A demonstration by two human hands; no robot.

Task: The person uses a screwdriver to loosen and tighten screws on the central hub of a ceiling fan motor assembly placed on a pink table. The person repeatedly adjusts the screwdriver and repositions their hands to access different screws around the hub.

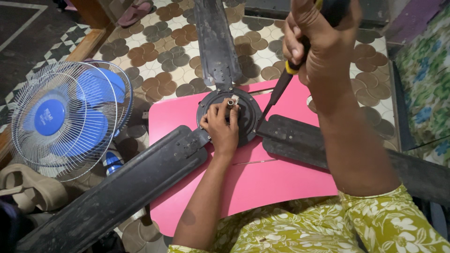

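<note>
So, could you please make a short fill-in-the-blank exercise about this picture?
1. The ceiling fan lies on a ____ board.
2. The right hand holds a ____.
3. The left hand rests on the fan's round ____.
4. The standing fan on the floor has ____ blades.

Missing words: pink; screwdriver; hub; blue

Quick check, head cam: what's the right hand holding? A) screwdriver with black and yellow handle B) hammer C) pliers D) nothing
A: the right hand grips a screwdriver by its black and yellow handle, shaft angled down toward the ceiling fan hub, where the left hand rests.
</note>
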